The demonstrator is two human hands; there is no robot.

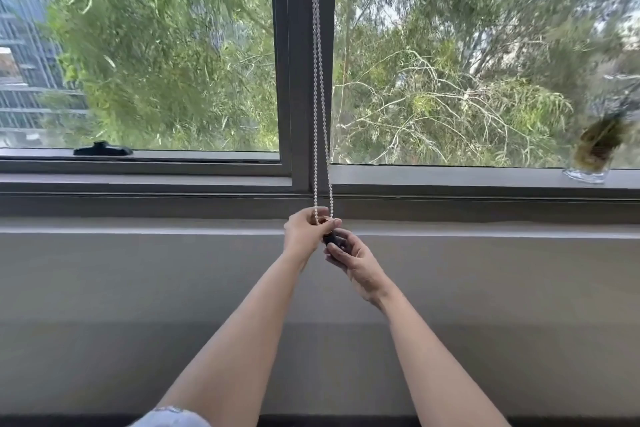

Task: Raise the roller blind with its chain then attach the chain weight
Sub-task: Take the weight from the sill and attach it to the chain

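A white beaded chain (pixel 319 80) hangs as a loop in front of the grey window mullion (pixel 298 62), from the top edge of the view down to the sill. My left hand (pixel 304 230) pinches the bottom of the loop just below the sill. My right hand (pixel 353 258) is directly beneath and to the right of it, fingers wrapped around a small dark chain weight (pixel 330 240) that touches the chain's lowest point. Most of the weight is hidden by my fingers. The blind itself is out of view; both panes are uncovered.
A black window latch (pixel 103 149) sits on the left frame. A glass vase (pixel 588 168) with dried greenery stands on the sill at far right. Below the sill runs a plain grey wall (pixel 138 288). Trees fill the panes.
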